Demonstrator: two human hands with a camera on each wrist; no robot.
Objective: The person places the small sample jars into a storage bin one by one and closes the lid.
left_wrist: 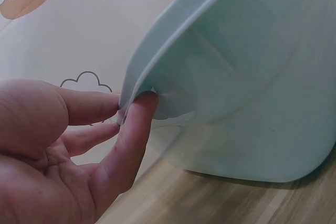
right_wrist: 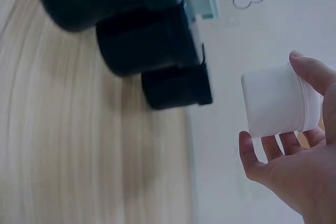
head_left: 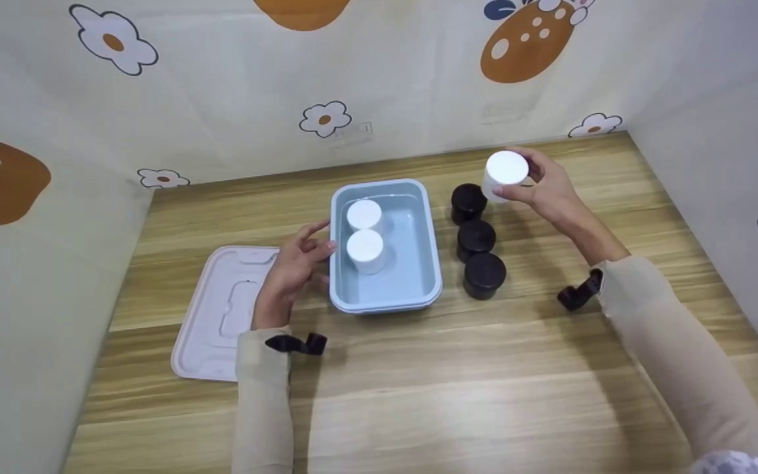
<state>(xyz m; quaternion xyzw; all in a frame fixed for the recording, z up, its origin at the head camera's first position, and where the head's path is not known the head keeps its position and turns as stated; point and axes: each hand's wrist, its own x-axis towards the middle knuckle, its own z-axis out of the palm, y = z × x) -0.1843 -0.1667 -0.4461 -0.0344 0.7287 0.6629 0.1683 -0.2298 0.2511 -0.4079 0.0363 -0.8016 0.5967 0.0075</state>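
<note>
A pale blue bin [head_left: 422,276] sits mid-table with two white jars [head_left: 365,250] standing inside. My left hand [head_left: 293,266] rests against the bin's left rim, straight fingertips [left_wrist: 142,103] touching the rim of the bin [left_wrist: 247,77]. My right hand [head_left: 547,184] holds a third white jar [head_left: 504,172] lifted above the table at the back right; in the right wrist view the fingers [right_wrist: 273,148] curl around that white jar [right_wrist: 275,103]. Three black jars [head_left: 478,240] stand in a row just right of the bin, also seen as black jars [right_wrist: 142,40].
A white lid [head_left: 221,313] lies flat left of the bin, partly under my left wrist. The wooden table [head_left: 418,395] is walled by patterned fabric [head_left: 221,85] at the back and both sides.
</note>
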